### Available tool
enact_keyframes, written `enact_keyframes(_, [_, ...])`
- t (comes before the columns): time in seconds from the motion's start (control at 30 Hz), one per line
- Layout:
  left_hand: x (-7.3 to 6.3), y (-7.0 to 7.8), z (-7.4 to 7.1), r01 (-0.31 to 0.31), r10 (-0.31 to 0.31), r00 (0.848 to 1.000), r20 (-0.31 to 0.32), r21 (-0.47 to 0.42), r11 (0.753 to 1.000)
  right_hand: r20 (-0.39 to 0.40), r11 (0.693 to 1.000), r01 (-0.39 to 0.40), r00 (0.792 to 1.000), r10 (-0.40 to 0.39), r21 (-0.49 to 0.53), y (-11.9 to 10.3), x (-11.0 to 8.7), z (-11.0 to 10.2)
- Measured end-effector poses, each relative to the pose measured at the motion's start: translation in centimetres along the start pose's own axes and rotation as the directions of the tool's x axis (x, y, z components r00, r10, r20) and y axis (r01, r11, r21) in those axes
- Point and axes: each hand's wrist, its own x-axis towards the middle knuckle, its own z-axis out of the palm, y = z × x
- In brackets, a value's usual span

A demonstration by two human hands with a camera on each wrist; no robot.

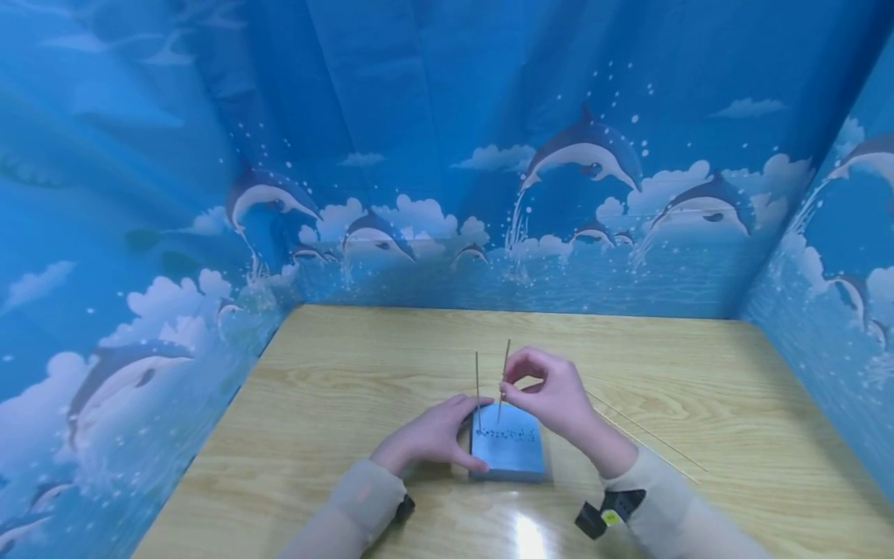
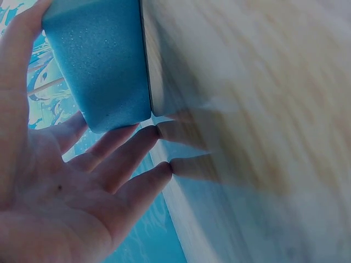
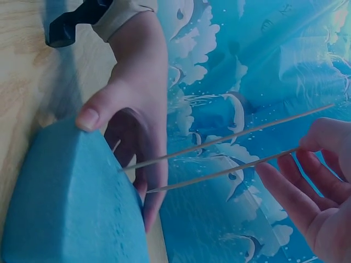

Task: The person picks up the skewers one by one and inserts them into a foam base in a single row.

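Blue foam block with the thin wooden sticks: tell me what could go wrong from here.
The pinched stick is thin and held well above the blue foam block, so a hard, slanted push by the right hand might bend or snap it.
The upright stick stands close by and could get knocked.
With the left hand bracing the block's left side, a sideways push could perhaps slide it rightward.

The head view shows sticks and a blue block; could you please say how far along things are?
Apparently done: one stick stands in the blue block. In hand: the right hand pinches a second stick at the block's top. Probably left: two loose sticks on the table.
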Motion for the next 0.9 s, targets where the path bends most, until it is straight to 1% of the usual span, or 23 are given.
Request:
enact_keyframes(0.1, [0.0,0.0,0.0,0.006,-0.006,1.0,0.006,-0.014,1.0,0.005,1.0,0.001,1.0,-0.001,0.006,0.0,0.0,0.4])
enact_keyframes(0.33, [0.2,0.0,0.0,-0.013,0.014,1.0,-0.007,0.014,1.0,0.018,1.0,-0.007,1.0,0.006,0.026,0.1,-0.1,0.9])
enact_keyframes(0.6, [0.0,0.0,-0.1,-0.007,0.007,1.0,0.0,0.007,1.0,0.024,1.0,-0.028,0.999,0.028,-0.003,0.5,-0.1,1.4])
enact_keyframes(0.8, [0.0,0.1,0.0,-0.009,0.009,1.0,-0.002,0.015,1.0,0.022,1.0,-0.026,0.999,0.026,0.01,0.6,-0.2,1.6])
enact_keyframes(0.9, [0.0,0.1,0.0,0.005,-0.005,1.0,0.004,0.009,1.0,0.021,0.999,-0.029,0.999,0.029,0.017,0.7,-0.2,1.7])
